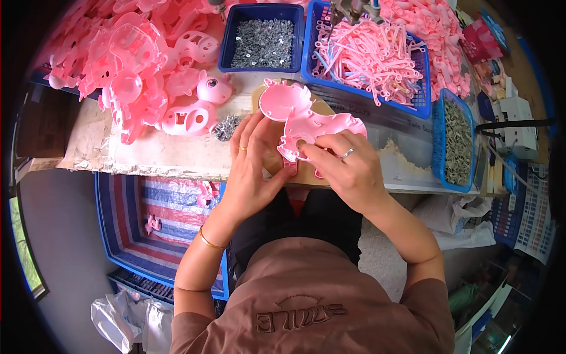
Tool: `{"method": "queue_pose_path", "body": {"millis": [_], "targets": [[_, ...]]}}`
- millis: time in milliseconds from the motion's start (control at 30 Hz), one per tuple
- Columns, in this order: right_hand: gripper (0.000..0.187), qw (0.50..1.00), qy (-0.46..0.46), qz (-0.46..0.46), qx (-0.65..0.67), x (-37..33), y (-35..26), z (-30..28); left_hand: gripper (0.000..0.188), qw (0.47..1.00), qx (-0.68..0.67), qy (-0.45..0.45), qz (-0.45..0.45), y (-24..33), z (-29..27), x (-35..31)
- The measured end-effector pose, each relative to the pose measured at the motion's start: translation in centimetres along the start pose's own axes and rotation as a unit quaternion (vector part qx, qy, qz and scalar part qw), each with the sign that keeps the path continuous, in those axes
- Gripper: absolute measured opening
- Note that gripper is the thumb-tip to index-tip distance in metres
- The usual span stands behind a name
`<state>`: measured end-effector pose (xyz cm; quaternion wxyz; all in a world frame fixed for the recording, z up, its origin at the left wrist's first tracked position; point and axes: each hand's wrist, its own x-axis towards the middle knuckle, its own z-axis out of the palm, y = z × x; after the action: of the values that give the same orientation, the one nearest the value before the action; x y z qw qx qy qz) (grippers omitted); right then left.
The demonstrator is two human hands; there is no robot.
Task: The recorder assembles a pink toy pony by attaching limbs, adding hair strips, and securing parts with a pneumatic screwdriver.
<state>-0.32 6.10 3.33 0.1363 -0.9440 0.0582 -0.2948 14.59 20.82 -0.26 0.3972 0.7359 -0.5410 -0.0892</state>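
A pink plastic toy-animal shell half [324, 125], its hollow side up, lies over a tan block at the table's front edge. My left hand [252, 162] grips its left and near side, the thumb by a small pink part at the lower edge. My right hand [348, 168] reaches in from the right with thumb and forefinger closed together inside the shell. Whatever those fingertips hold is hidden or too small to name. Left of the shell sits a small heap of metal screws [226, 127].
Loose pink shells [132, 71] pile up at the left. Behind stand a dark blue tray of small metal parts [263, 44] and a blue basket of pink sticks [377, 56]. Metal pieces fill a blue basket [455, 141] at right. A striped-lined bin [159, 221] sits below the table.
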Motion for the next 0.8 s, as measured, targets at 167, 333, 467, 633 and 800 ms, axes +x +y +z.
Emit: {"method": "queue_pose_path", "body": {"millis": [167,333,467,633,800], "targets": [[0.03,1.0,-0.013,0.013,-0.004,0.3,0.4,-0.8,0.092,1.0,-0.005,0.002,-0.005,0.0,-0.3,-0.2],[0.032,0.999,-0.002,0.026,-0.023,0.6,0.7,-2.1,0.091,1.0,-0.005,0.002,-0.004,0.1,-0.4,-0.2],[0.032,0.999,0.011,0.04,-0.023,0.1,1.3,-2.4,0.09,1.0,-0.012,-0.004,-0.009,0.1,-0.3,-0.2],[0.034,0.999,-0.019,0.01,-0.041,-0.4,0.9,-1.9,0.093,1.0,-0.014,-0.001,-0.014,0.3,-0.2,-0.2],[0.036,1.0,-0.01,-0.005,-0.026,-0.5,0.5,-1.3,0.09,1.0,-0.019,-0.005,-0.012,0.3,-0.1,-0.3]]}}
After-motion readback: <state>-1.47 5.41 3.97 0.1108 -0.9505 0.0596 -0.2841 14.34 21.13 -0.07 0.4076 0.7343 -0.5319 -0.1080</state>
